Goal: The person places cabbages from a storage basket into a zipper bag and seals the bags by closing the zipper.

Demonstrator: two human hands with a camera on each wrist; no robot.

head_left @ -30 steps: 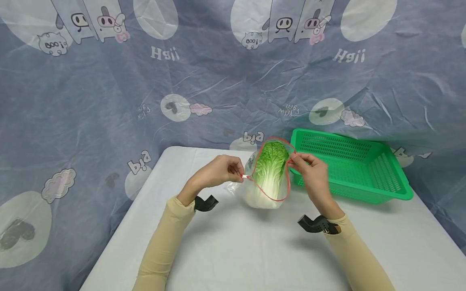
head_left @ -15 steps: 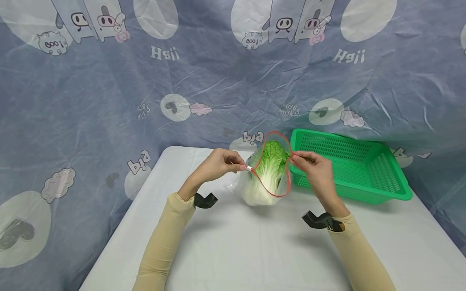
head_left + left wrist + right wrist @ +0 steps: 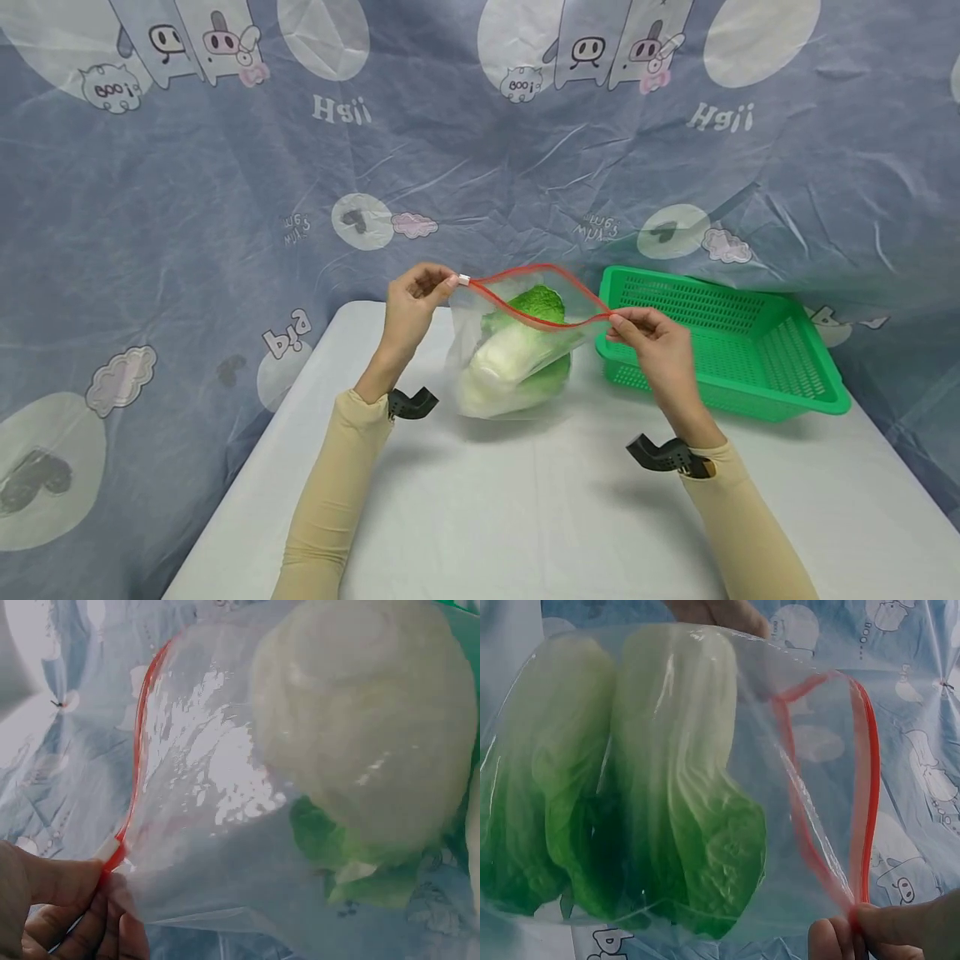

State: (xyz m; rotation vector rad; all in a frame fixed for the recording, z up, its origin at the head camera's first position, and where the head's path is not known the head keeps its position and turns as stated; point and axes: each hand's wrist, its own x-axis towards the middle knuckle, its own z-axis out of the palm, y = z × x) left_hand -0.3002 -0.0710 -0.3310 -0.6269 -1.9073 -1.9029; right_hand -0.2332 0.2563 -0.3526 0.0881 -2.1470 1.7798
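A clear zip bag (image 3: pixel 463 337) with a red zip edge (image 3: pixel 536 322) hangs between my hands low over the table, its mouth parted. At the mouth's left end my left hand (image 3: pixel 414 298) pinches the corner by the white slider (image 3: pixel 464 280). My right hand (image 3: pixel 658 346) pinches the red edge's right end between thumb and finger. Inside lies a napa cabbage (image 3: pixel 504 354), tilted, its pale base toward the lower left. Through the plastic, the right wrist view shows one leafy head (image 3: pixel 679 735) beside another (image 3: pixel 570 772), both pale at the base and green at the leaves.
A green perforated basket (image 3: pixel 720 392) stands at the table's back right, just beyond my right hand. White cloth covers the table (image 3: pixel 540 508). A printed blue-grey curtain (image 3: pixel 450 167) hangs behind it.
My left hand has moved up and to the left, drawing the red mouth wide and flatter. The bag has risen and the cabbage has tipped over. My right hand has barely shifted.
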